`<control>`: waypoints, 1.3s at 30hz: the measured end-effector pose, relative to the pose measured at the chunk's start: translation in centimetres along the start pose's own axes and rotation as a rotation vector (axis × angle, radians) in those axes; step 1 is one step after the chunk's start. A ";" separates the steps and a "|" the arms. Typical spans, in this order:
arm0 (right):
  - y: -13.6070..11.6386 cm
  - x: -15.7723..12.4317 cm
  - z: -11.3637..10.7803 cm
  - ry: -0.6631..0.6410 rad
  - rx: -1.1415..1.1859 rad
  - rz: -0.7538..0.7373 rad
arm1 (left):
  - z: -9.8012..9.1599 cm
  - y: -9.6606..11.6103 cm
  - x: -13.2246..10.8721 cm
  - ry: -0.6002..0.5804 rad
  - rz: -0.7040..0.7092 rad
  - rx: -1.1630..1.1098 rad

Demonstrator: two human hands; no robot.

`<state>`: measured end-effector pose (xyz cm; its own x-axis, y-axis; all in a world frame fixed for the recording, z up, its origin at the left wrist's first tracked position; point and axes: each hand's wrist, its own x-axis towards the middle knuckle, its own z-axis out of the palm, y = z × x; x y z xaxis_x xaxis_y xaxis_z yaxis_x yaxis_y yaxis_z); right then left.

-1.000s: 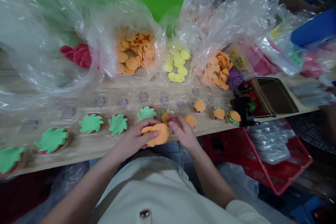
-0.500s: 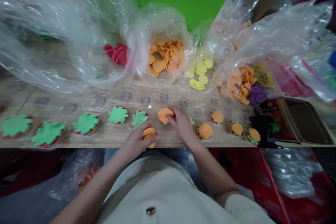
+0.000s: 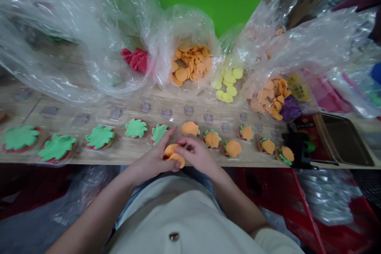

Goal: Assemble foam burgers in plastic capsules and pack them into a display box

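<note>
My left hand (image 3: pixel 153 162) holds a few thin orange discs (image 3: pixel 171 151), foam-like, fanned between thumb and fingers near the table's front edge. My right hand (image 3: pixel 200 156) reaches in from the right, its thumb and fingers closed on the edge of one of these discs. Just beyond the hands, an orange disc (image 3: pixel 190 128) lies on a layered piece with a red edge showing. To the left of it is a green leaf-shaped piece (image 3: pixel 159 133), partly behind my left fingers. Another orange-topped piece (image 3: pixel 212 139) with green edges sits right of my right hand.
Several green-topped pieces (image 3: pixel 100 136) continue leftward; more orange-topped pieces (image 3: pixel 233 149) run right. Behind stand clear plastic bags with orange discs (image 3: pixel 193 63), yellow discs (image 3: pixel 229 81) and red pieces (image 3: pixel 137 60). A dark tray (image 3: pixel 347 139) lies at the right.
My right hand has drawn back toward me from the disc on the layered piece, leaving that disc there, and has come to the discs in my left hand.
</note>
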<state>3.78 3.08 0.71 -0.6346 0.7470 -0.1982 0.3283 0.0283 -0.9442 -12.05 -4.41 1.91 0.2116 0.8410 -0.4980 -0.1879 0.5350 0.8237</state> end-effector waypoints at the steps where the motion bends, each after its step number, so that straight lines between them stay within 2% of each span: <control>1: -0.1 0.2 0.6 -0.031 0.099 0.043 | -0.2 -0.1 -0.2 0.016 0.004 0.008; 5: 0.0 1.4 1.5 0.134 0.444 0.157 | -1.4 -0.5 -1.4 0.122 0.018 -0.025; 7: 0.1 2.0 1.4 0.192 0.487 0.177 | -2.4 -0.8 -2.5 0.208 0.017 -0.035; 9: 0.1 2.6 1.5 0.149 0.437 0.196 | -3.5 -1.3 -3.5 0.280 0.000 -0.028; 11: 0.1 3.3 2.4 0.063 0.323 0.192 | -4.4 -1.9 -4.2 0.331 -0.006 0.006; 13: 0.1 4.1 3.7 -0.006 0.152 0.125 | -5.1 -2.7 -4.5 0.391 0.019 0.083; 17: 0.5 6.0 5.9 0.031 -0.419 -0.166 | -6.0 -4.3 -4.3 0.491 0.095 0.272; 19: 0.9 6.7 6.3 0.068 -0.614 -0.253 | -6.1 -4.8 -4.1 0.476 0.153 0.363; 22: 1.2 6.7 6.0 0.133 -0.744 -0.284 | -5.9 -4.9 -3.5 0.404 0.227 0.526; 26: 1.0 4.7 5.5 0.241 -0.903 -0.324 | -5.4 -5.0 -2.3 0.343 0.198 0.751; 29: 1.3 2.7 5.8 0.194 -1.006 -0.367 | -5.2 -5.0 -1.7 0.325 0.181 0.812; 32: 1.9 1.3 6.3 0.118 -1.090 -0.363 | -5.1 -4.6 -2.1 0.325 0.186 0.663; 35: 2.0 0.5 6.2 0.110 -1.071 -0.368 | -5.5 -3.8 -3.6 0.331 0.149 0.239; 37: 1.6 -0.1 6.0 0.140 -0.965 -0.402 | -5.9 -3.2 -4.6 0.345 0.072 -0.074; 39: 0.9 -0.5 6.2 0.169 -0.754 -0.408 | -6.1 -2.7 -5.1 0.388 0.012 -0.288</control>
<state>0.07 -1.37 -1.66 -0.7110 0.6695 0.2152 0.5113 0.7022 -0.4954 -18.46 -9.71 0.58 -0.1554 0.7858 -0.5986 -0.4576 0.4797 0.7486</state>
